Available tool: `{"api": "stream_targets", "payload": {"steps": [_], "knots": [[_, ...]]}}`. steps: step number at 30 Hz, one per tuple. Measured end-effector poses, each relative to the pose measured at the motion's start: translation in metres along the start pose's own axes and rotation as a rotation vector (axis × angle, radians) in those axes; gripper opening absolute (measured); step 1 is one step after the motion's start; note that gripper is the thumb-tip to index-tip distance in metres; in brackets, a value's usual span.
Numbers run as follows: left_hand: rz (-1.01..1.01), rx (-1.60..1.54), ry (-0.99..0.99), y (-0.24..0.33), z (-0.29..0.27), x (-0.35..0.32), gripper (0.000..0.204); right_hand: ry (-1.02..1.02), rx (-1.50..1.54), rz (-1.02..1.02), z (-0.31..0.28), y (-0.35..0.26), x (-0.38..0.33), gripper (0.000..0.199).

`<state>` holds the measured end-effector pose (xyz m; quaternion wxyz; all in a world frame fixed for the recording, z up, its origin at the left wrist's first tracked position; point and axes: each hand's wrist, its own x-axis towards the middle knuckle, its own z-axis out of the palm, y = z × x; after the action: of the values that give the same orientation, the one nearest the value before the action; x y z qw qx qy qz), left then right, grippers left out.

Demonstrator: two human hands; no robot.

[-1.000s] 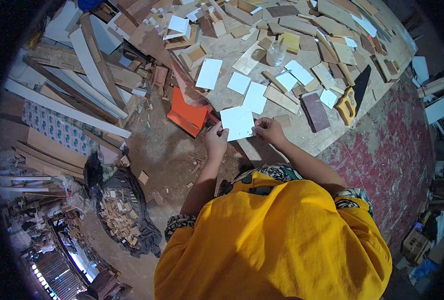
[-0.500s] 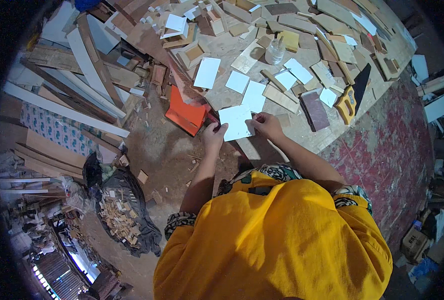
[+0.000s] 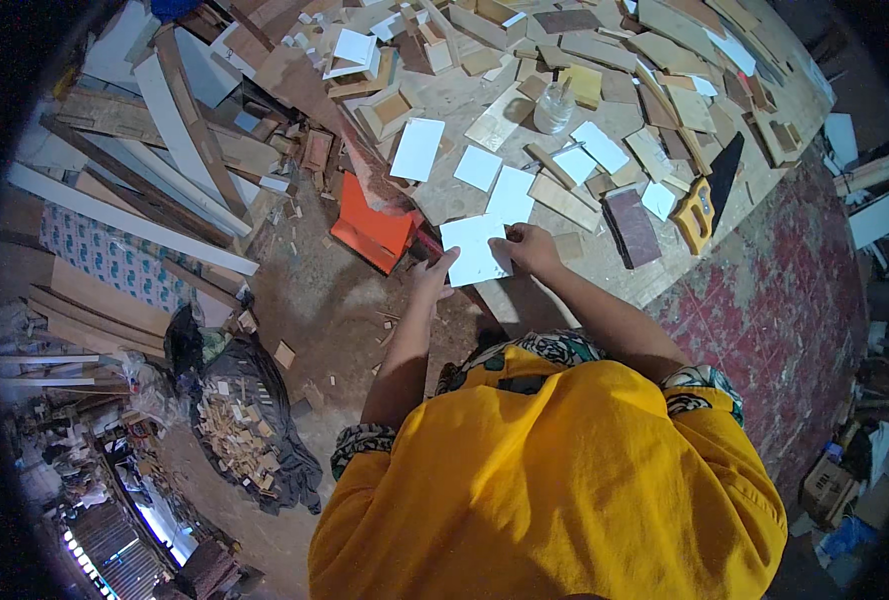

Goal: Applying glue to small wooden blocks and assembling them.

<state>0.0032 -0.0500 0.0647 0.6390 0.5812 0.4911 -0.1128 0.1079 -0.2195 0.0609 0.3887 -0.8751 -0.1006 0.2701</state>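
Between my two hands is a white rectangular panel point(image 3: 473, 247), held over the near edge of the work table point(image 3: 645, 290). My left hand point(image 3: 435, 272) grips its left edge with the thumb on top. At the right edge, my right hand point(image 3: 531, 247) pinches the panel, its fingertips resting on the white face. Just beyond lie more white pieces: one white panel point(image 3: 512, 194) directly behind, a smaller white square point(image 3: 478, 167), and a white rectangle point(image 3: 417, 149). The undersides of my fingers are hidden by the panel.
A handsaw with a yellow handle point(image 3: 700, 213) and a dark brown block point(image 3: 632, 228) lie to the right. A clear jar point(image 3: 555, 107) stands among wood offcuts. On the left are an orange folded piece point(image 3: 375, 225), stacked boards point(image 3: 155, 225) and a sack of scraps point(image 3: 240, 430).
My right hand has shifted slightly left along the panel, with its fingers further over the face. The left hand has turned a little, still gripping the left edge.
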Motion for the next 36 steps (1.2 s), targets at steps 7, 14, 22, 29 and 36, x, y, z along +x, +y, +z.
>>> {"api": "stream_targets", "payload": {"steps": [7, 14, 22, 29, 36], "knots": [[-0.06, -0.076, -0.092, -0.004, -0.004, 0.006, 0.108, -0.01, 0.037, -0.003, 0.005, 0.006, 0.004, 0.043], [-0.012, -0.091, -0.192, -0.013, -0.007, 0.014, 0.099, -0.045, 0.118, -0.019, 0.01, 0.01, 0.007, 0.037], [0.026, -0.127, -0.197, -0.021, -0.007, 0.012, 0.099, -0.156, 0.201, 0.056, 0.011, 0.016, 0.009, 0.032], [0.079, -0.197, -0.135, -0.02, 0.0, 0.0, 0.103, -0.231, 0.366, 0.128, 0.013, 0.024, 0.011, 0.031], [0.12, -0.215, -0.194, -0.043, -0.009, 0.013, 0.106, -0.317, 0.471, 0.1, -0.003, 0.01, -0.009, 0.025]]}}
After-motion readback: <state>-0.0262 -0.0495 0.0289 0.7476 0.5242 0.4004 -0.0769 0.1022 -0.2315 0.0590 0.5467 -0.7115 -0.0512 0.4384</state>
